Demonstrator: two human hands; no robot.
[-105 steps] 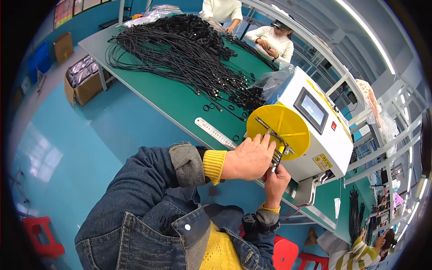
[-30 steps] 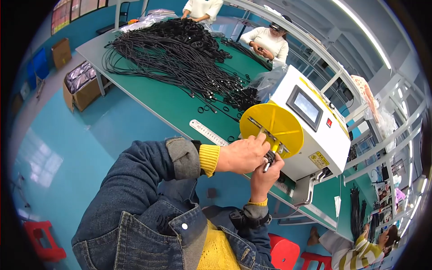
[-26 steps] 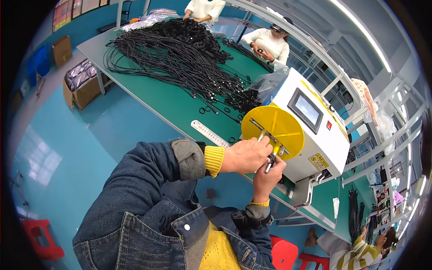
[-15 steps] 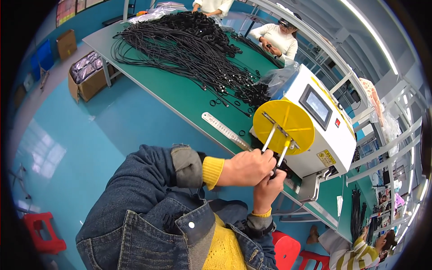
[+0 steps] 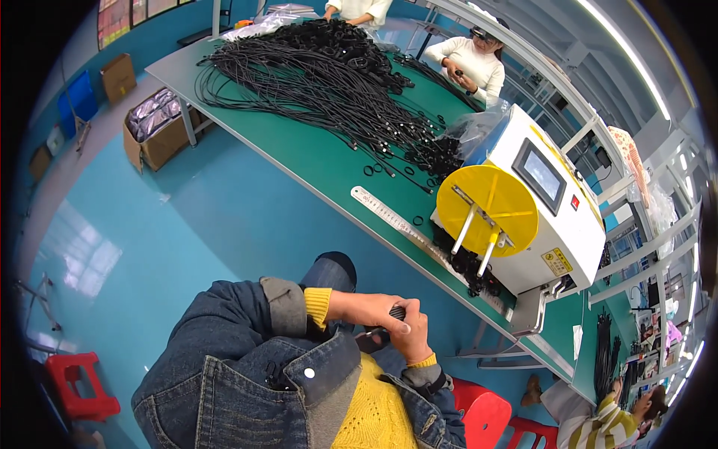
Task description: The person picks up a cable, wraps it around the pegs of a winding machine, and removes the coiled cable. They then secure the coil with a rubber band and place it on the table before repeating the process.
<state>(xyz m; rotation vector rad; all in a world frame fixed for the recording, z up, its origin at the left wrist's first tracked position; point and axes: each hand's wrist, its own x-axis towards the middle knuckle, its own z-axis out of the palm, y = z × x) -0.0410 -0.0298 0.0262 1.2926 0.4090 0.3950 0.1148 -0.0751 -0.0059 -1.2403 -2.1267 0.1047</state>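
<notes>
Close to my chest, a coiled black cable (image 5: 397, 313) is gripped by both my hands, its strands showing as dark ridges between the fingers. My left hand (image 5: 364, 307) is closed on one side of it. My right hand (image 5: 413, 334) wraps the other side, with its thumb toward the left hand. Part of the coil is hidden by the fingers. Beyond the hands, the winding machine (image 5: 550, 251) stands on the table, its yellow disc (image 5: 516, 196) facing me. Two pale rods stick out from the disc, with no cable around them.
A large pile of black cables (image 5: 299, 82) covers the far part of the green table (image 5: 299, 155). A steel ruler (image 5: 389, 217) lies along its near edge, beside black rings. Co-workers are across the table and at lower right. Red stools (image 5: 479, 415) stand nearby.
Both hands have drawn back from the machine's rods toward my chest, bringing the coiled black cable with them. The rods are now bare. The view has shifted slightly.
</notes>
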